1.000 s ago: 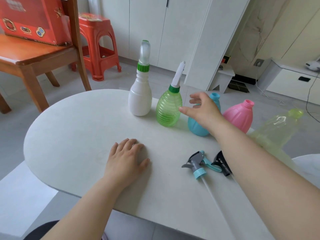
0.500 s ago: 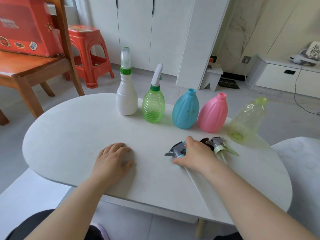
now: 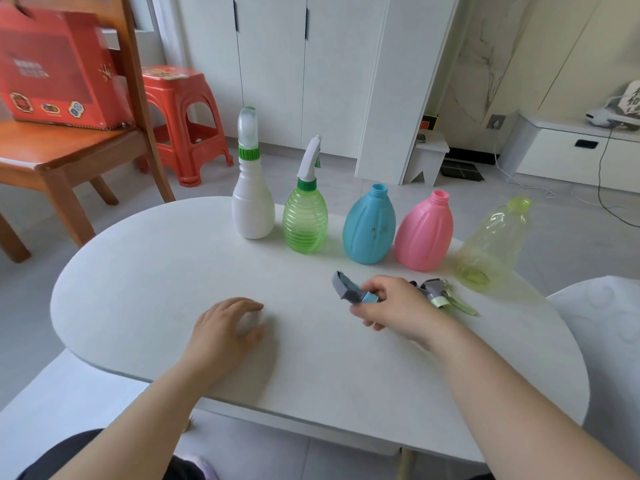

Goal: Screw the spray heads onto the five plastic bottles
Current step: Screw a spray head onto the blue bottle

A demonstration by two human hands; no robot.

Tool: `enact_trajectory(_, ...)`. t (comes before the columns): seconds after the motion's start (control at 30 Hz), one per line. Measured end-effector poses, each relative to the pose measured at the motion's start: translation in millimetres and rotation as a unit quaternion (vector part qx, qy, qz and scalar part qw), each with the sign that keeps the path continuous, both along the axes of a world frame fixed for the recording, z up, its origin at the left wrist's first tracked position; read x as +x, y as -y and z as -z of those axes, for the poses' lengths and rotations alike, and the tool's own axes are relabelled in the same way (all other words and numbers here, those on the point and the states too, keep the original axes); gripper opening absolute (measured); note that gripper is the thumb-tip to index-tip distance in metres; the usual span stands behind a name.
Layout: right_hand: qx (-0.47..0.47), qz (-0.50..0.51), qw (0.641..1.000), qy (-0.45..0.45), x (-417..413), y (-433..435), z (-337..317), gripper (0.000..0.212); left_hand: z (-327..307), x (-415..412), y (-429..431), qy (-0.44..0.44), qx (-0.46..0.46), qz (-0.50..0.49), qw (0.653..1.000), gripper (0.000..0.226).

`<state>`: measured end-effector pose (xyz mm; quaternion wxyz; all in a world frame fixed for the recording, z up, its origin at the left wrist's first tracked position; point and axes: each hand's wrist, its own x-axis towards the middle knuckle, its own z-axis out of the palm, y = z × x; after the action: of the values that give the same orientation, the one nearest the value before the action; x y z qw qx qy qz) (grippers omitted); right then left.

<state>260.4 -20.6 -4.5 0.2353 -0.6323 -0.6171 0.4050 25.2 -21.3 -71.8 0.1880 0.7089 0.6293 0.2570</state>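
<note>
The right hand (image 3: 391,303) pinches a grey and blue spray head (image 3: 349,291) in the middle of the frame, below the blue bottle (image 3: 369,225). The left hand (image 3: 225,329) rests on the table (image 3: 156,271), fingers loosely together.

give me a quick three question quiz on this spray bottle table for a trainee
1. True or false: the blue plastic bottle has a spray head screwed on.
2. What does the right hand grip? A) a grey spray head with a light blue collar B) a loose screw cap C) nothing
3. How many of the five bottles on the white oval table have no spray head?

Key:
1. False; its neck is open.
2. A.
3. Three: the blue one, the pink plastic bottle and the translucent yellow-green plastic bottle.
</note>
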Motion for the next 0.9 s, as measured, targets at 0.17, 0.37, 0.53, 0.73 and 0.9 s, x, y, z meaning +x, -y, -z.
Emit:
enact_trajectory(0.17, 0.018, 0.028, 0.975, -0.222, 24.1, 0.6, -7.7, 0.016, -22.3, 35.9, -23.3, 0.137, -0.006, 0.025, 0.99, 0.032)
enact_trajectory(0.37, 0.015, 0.069, 0.931, -0.358, 61.5, -0.5, -4.9, 0.017, -50.5, 107.7, -82.1, 0.152, -0.002, 0.081, 0.985, 0.069)
enact_trajectory(0.53, 0.035, 0.062, 0.901, -0.427, 82.5, -12.4, -1.7, 0.018, -47.9, 147.1, -116.9, 0.2, -0.033, 0.042, 0.978, 0.104)
enact_trajectory(0.73, 0.063, 0.051, 0.892, -0.445, 89.2, -25.2, 4.4, 0.024, -26.8, 160.5, -131.9, 0.294, -0.053, 0.04, 0.953, 0.115)
enact_trajectory(0.9, 0.086, 0.062, 0.899, -0.425, 89.7, -25.3, 11.0, 0.019, -28.1, 163.5, -146.9, 0.285, -0.067, 0.072, 0.954, 0.115)
